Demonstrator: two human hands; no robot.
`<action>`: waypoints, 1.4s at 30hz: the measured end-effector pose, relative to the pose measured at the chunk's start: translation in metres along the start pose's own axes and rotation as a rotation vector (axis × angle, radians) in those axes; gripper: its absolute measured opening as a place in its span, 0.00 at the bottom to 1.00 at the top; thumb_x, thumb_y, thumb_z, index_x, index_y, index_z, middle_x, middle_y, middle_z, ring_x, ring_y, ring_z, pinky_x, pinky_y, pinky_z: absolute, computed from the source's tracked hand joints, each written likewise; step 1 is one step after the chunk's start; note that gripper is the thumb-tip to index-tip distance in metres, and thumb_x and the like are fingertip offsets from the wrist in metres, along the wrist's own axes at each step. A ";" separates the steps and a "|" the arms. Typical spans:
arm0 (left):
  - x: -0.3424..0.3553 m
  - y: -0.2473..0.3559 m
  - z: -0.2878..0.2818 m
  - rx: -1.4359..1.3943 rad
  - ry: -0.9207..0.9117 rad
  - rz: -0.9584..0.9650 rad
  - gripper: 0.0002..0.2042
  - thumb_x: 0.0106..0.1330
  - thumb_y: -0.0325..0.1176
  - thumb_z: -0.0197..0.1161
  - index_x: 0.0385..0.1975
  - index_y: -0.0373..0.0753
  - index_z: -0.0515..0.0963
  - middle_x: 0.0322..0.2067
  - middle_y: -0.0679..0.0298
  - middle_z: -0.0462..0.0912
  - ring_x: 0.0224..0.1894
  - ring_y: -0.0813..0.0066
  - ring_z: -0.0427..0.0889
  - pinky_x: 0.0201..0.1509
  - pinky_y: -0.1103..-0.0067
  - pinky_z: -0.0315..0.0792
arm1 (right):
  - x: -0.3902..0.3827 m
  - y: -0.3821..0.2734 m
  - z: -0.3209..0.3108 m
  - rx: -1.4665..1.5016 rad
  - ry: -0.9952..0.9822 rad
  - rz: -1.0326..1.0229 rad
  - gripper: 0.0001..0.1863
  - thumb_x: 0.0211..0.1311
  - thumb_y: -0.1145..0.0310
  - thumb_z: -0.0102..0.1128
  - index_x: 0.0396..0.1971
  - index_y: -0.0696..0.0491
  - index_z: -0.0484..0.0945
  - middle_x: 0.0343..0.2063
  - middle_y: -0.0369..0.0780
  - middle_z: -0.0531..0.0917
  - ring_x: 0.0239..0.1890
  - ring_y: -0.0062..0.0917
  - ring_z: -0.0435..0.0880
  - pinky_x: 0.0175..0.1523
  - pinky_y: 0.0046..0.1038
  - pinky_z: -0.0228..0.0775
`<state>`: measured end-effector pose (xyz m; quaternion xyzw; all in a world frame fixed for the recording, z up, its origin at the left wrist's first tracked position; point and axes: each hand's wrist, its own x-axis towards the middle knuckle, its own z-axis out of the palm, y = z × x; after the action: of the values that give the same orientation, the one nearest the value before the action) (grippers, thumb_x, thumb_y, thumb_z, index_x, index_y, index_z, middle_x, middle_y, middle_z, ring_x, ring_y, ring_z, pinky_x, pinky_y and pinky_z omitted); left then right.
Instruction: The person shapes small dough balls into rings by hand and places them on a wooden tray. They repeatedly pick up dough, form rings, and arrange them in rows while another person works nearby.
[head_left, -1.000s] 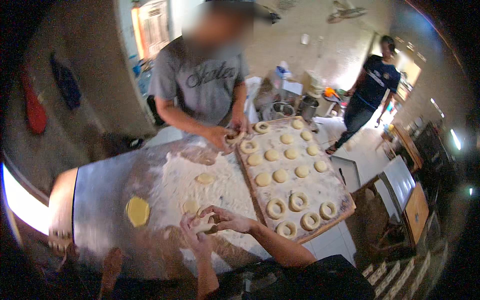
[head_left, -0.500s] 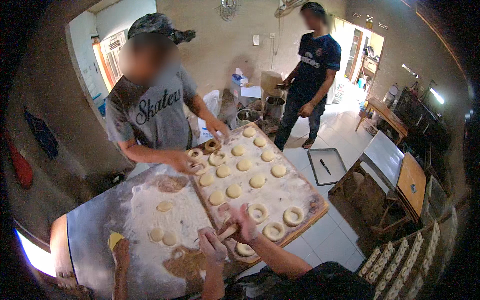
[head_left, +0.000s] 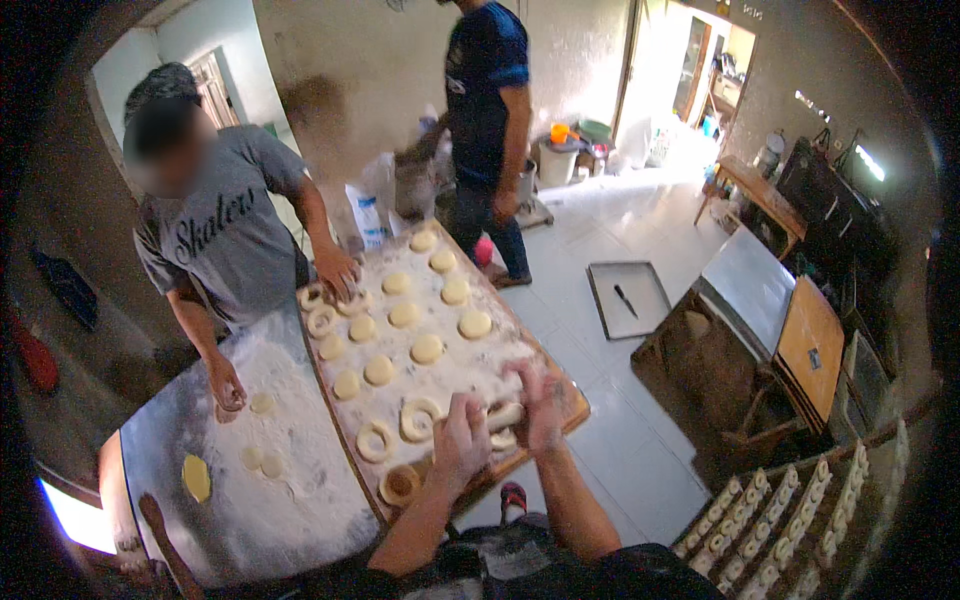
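My left hand (head_left: 462, 440) is closed on a pale piece of dough (head_left: 504, 416) above the near right end of a floured wooden board (head_left: 568, 400). From the other side, my blurred right hand (head_left: 541, 408) has its fingers around the same dough. Whether this piece forms a full ring is hidden. Beneath it lies a partly covered dough ring (head_left: 503, 440). To the left of my hands are a thick dough ring (head_left: 420, 420), a thinner dough ring (head_left: 375, 441) and a ring (head_left: 400, 486) with a brown centre. Several flat dough rounds (head_left: 427, 349) cover the board's middle and far parts.
A co-worker in grey (head_left: 225, 200) touches rings at the board's far left. Beside the board, a floured metal tabletop (head_left: 330, 530) holds dough rounds and a yellow scraper (head_left: 197, 478). Another person (head_left: 487, 110) stands behind. Racked rings (head_left: 770, 530) fill the lower right.
My hands have moved over the board's near right end with the dough. Another person's hand has let go of the yellow scraper. The person behind has stepped left, and my view has shifted.
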<state>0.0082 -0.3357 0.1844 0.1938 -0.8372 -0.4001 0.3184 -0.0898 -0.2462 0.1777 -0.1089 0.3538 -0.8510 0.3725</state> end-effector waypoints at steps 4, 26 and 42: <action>0.006 0.008 0.024 -0.014 -0.184 -0.086 0.05 0.74 0.35 0.48 0.42 0.42 0.69 0.26 0.50 0.79 0.31 0.42 0.80 0.34 0.55 0.73 | -0.004 -0.017 -0.036 -0.418 -0.292 -0.322 0.42 0.64 0.29 0.40 0.62 0.52 0.63 0.48 0.43 0.76 0.45 0.28 0.81 0.49 0.34 0.76; 0.066 -0.006 0.096 0.584 -0.614 -0.256 0.37 0.63 0.53 0.60 0.67 0.41 0.56 0.58 0.39 0.69 0.61 0.40 0.69 0.62 0.50 0.63 | 0.025 -0.068 -0.118 -1.423 0.382 0.391 0.54 0.56 0.41 0.64 0.71 0.54 0.42 0.50 0.64 0.77 0.55 0.51 0.78 0.59 0.43 0.68; 0.040 -0.007 0.032 0.520 -0.571 -0.068 0.29 0.66 0.47 0.55 0.63 0.38 0.64 0.50 0.43 0.74 0.52 0.44 0.77 0.55 0.53 0.70 | -0.004 -0.011 -0.066 -1.979 0.452 -0.173 0.41 0.56 0.55 0.66 0.68 0.45 0.58 0.46 0.50 0.79 0.49 0.44 0.78 0.53 0.45 0.68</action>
<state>-0.0422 -0.3457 0.1790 0.1768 -0.9587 -0.2226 -0.0007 -0.1228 -0.2033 0.1375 -0.2300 0.9518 -0.2015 -0.0230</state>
